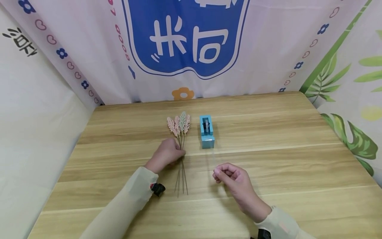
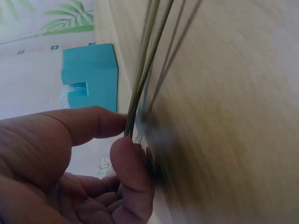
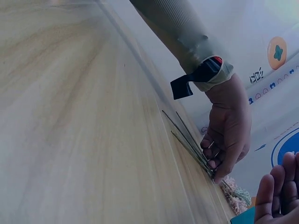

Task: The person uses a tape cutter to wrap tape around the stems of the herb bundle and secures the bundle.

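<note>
Several artificial flower sprigs (image 1: 179,125), pink with one pale green, lie with thin stems (image 1: 183,176) fanning towards me on the table. My left hand (image 1: 168,152) pinches these stems between thumb and fingers where they cross; the left wrist view shows the bundled stems (image 2: 148,58) at the fingertips. To the right of the flower heads stands a blue tape dispenser (image 1: 207,142). From its front a faint transparent tape strip (image 1: 213,158) runs towards me. My right hand (image 1: 237,183) pinches the strip's near end between thumb and forefinger, with the other fingers curled.
The wooden table (image 1: 283,132) extends on both sides of the hands. Behind it hangs a printed curtain (image 1: 256,79), with a leaf-patterned cloth (image 1: 352,109) at the right. Each wrist wears a black strap mount (image 1: 158,189).
</note>
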Available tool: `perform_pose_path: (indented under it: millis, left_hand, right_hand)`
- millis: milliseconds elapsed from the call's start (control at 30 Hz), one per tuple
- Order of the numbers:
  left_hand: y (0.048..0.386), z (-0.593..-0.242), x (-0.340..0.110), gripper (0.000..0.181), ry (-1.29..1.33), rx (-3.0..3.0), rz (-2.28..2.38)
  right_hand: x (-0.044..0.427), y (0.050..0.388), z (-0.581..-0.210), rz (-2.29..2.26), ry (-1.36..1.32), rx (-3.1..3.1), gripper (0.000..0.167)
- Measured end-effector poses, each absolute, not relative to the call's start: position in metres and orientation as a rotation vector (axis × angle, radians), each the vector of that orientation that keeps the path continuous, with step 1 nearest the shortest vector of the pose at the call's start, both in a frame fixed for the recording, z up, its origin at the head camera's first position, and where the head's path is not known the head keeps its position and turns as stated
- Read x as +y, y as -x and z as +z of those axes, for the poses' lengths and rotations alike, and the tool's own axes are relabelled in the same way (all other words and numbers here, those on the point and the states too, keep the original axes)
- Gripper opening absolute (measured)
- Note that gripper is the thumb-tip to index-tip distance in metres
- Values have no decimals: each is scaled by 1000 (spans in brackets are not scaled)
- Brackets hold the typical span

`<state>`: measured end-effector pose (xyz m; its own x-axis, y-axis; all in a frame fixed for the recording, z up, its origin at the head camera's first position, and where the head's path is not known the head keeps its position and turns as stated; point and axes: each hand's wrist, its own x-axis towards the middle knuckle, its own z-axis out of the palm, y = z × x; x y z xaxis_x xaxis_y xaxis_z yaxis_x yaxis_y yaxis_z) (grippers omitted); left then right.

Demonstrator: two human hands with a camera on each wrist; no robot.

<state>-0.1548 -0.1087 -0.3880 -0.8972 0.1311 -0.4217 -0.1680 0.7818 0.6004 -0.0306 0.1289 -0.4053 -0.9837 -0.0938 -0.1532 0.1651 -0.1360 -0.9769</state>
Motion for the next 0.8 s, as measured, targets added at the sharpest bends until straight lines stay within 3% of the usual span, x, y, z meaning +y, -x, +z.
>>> perform_pose_path:
  millis: [367, 600, 800]
  left_hand:
    - [155, -394, -114, 53, 48, 2569, 1013]
    - [154, -401, -122, 16, 51, 2576, 1308]
    - [150, -403, -124, 12, 31, 2273, 1693]
  right_hand:
    - [128, 31, -405, -2237, -79, 1953, 4]
    - [127, 31, -404, -2241, -77, 1954, 4]
    - [127, 31, -404, -2226, -73, 1950, 4]
